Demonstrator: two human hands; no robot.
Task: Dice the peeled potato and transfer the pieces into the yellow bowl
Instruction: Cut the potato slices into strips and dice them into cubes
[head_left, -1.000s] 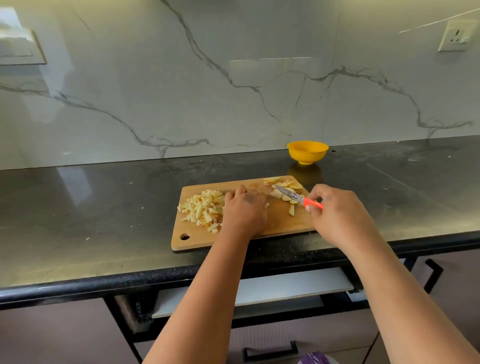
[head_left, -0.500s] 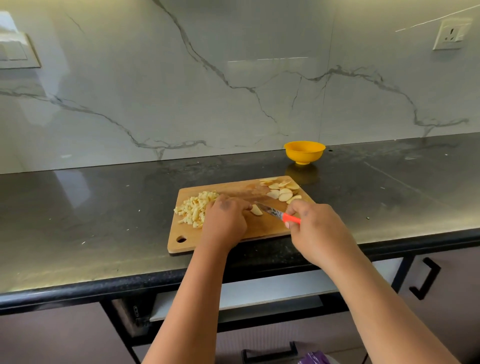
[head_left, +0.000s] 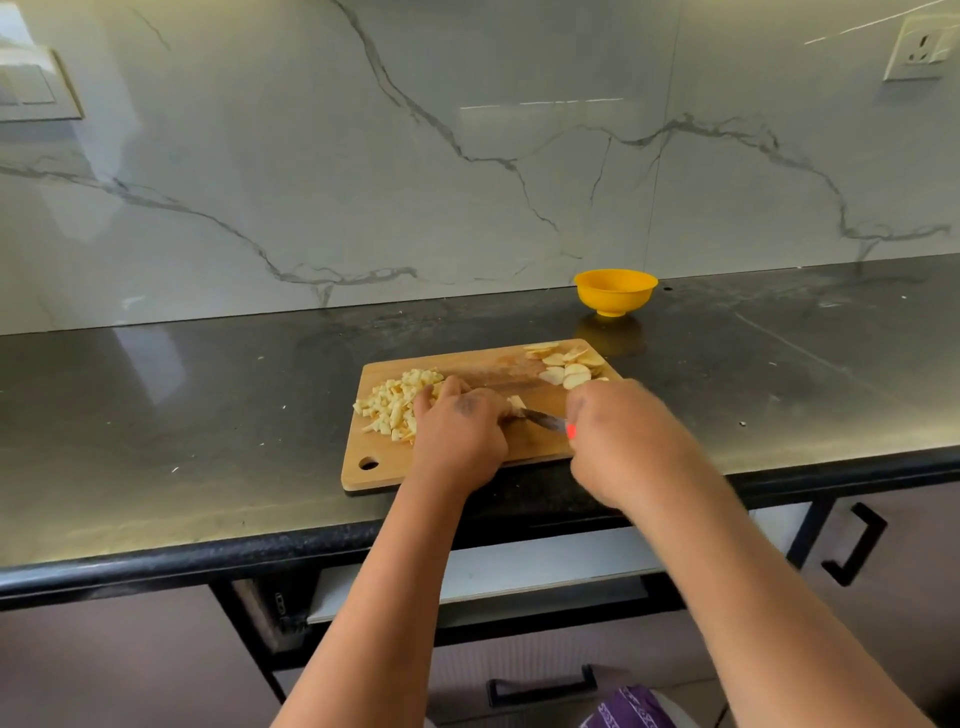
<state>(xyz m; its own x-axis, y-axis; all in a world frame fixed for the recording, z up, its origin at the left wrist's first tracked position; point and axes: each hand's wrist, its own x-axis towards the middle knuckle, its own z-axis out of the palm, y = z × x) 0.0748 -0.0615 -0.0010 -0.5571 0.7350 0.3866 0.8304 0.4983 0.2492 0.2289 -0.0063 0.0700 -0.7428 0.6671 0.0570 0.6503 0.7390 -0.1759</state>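
Dark stone counter (head_left: 208, 415) carries a wooden cutting board (head_left: 467, 364). Left hand (head_left: 460, 436) pins a potato piece (head_left: 517, 402) mid-board; right hand (head_left: 623, 441) grips the orange-handled knife (head_left: 545, 420). Diced pieces (head_left: 395, 405) lie left, slices (head_left: 569, 366) right, yellow bowl (head_left: 615, 291) behind.

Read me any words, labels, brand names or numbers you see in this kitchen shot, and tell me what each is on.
None can be read.
Yellow bowl: plain, no print shows.
Cutting board: no mark shows.
Knife: no brand shows on the blade.
Wall socket: nothing legible.
Purple cloth: a white pattern, too blurred to read as text.
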